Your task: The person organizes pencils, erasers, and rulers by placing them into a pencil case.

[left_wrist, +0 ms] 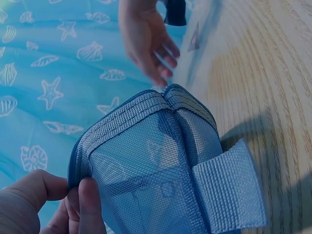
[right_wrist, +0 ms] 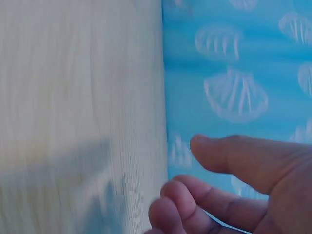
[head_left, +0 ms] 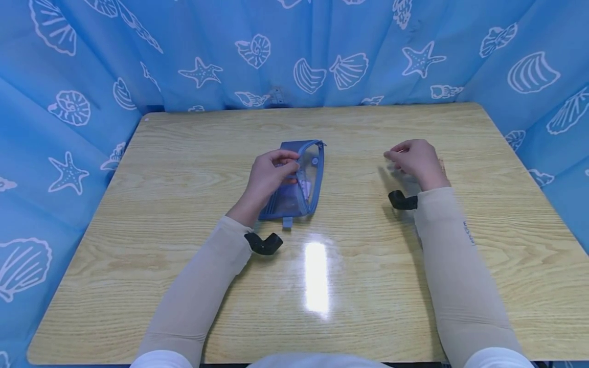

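A blue mesh zip pouch (head_left: 294, 197) stands out on the middle of the table, its zipped side gaping. My left hand (head_left: 272, 176) pinches the zipper edge between thumb and fingers. Up close in the left wrist view, the mesh pouch (left_wrist: 141, 161) shows a ribbed fabric tab (left_wrist: 231, 187) at its end; thumb and fingers grip the rim at lower left. Some pale contents show dimly through the mesh. My right hand (head_left: 416, 159) hovers over the table to the right of the pouch, fingers loosely bent and thumb apart, with nothing between them in the right wrist view.
A small reddish-brown item (head_left: 442, 164) lies on the table, mostly hidden behind my right wrist. The wood-grain table (head_left: 363, 286) carries a bright light reflection near its front. A blue shell-print curtain (head_left: 276, 56) hangs around the back and sides.
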Demonstrator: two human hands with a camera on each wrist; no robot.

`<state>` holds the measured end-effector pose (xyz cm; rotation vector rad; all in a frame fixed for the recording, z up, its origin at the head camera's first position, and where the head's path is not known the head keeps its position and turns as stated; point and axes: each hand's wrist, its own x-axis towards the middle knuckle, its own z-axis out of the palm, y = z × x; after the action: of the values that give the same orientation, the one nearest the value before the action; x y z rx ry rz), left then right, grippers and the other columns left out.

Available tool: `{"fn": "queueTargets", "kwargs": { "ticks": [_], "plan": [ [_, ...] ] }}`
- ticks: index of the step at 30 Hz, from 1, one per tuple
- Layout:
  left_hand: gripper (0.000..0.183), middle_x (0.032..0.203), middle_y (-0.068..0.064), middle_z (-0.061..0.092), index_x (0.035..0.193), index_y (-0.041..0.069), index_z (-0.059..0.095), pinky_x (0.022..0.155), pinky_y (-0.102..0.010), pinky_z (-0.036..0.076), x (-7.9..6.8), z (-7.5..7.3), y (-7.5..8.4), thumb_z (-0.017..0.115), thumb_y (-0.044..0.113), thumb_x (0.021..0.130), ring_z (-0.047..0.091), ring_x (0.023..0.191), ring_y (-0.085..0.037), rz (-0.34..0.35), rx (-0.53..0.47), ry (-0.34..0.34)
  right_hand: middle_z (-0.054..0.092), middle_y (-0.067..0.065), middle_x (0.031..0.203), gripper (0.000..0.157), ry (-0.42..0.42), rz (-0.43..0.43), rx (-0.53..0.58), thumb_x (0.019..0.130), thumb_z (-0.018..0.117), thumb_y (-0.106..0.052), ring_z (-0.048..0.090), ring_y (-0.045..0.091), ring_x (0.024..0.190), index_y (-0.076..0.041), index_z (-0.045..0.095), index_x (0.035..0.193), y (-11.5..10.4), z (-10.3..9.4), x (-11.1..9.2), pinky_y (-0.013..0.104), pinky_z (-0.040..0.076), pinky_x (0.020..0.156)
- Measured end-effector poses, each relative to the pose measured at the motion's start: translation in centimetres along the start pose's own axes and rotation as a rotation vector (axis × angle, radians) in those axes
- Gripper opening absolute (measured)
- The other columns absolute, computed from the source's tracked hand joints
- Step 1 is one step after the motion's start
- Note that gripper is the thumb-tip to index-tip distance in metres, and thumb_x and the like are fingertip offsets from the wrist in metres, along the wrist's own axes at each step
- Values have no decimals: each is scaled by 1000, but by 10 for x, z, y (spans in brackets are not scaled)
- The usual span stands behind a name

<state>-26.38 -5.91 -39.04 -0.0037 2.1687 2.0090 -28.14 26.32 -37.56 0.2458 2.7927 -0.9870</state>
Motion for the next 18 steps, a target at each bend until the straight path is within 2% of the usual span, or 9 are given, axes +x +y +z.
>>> {"fn": "queueTargets", "kwargs": {
  "ticks": [3, 6, 9, 10, 12, 15, 18],
  "plan": [
    [26, 97, -5, 61, 117, 4, 68, 73, -30, 62, 0, 0, 0, 66, 10, 92, 62, 86, -19, 3, -1, -3, 63, 29, 114, 58, 33, 70, -25, 97, 54, -43, 62, 39, 97, 6, 56, 130, 20, -18, -2, 51, 53, 80],
    [27, 97, -5, 61, 118, 3, 68, 73, -30, 62, 0, 0, -1, 66, 10, 92, 62, 86, -19, 3, -4, -7, 68, 24, 99, 56, 54, 130, -80, 97, 54, -41, 63, 36, 84, 9, 62, 120, 40, -34, -6, 52, 52, 77],
    [28, 97, -5, 61, 118, 2, 68, 72, -30, 62, 0, 0, -1, 65, 9, 92, 62, 85, -19, 1, -8, -7, 65, 13, 67, 47, 99, 175, -141, 97, 56, -38, 57, 28, 64, 6, 70, 88, 52, -44, -9, 48, 50, 66],
    [28, 97, -5, 61, 118, 2, 68, 72, -30, 62, 0, 0, -1, 65, 9, 92, 62, 85, -19, 1, -9, -6, 61, 7, 60, 47, 113, 189, -163, 96, 56, -38, 53, 24, 60, 3, 68, 76, 54, -46, -10, 45, 48, 61],
    [27, 97, -5, 60, 118, 2, 68, 72, -30, 62, 0, 0, -1, 65, 9, 92, 61, 85, -19, 0, -8, -4, 54, 3, 54, 49, 126, 223, -184, 96, 56, -39, 50, 24, 59, -3, 60, 63, 56, -49, -12, 42, 47, 58],
    [28, 97, -5, 60, 118, 2, 68, 72, -29, 62, 0, 0, -1, 65, 9, 91, 61, 85, -19, -2, -5, -4, 49, 2, 55, 50, 113, 263, -234, 94, 57, -44, 51, 26, 63, -6, 52, 61, 57, -49, -13, 40, 47, 55],
    [28, 97, -5, 60, 118, 2, 68, 72, -30, 62, 1, 1, -1, 66, 9, 91, 61, 85, -19, -2, -5, -5, 48, 4, 58, 54, 75, 295, -297, 91, 57, -51, 51, 28, 65, -4, 52, 65, 58, -47, -14, 39, 49, 54]
  ]
}}
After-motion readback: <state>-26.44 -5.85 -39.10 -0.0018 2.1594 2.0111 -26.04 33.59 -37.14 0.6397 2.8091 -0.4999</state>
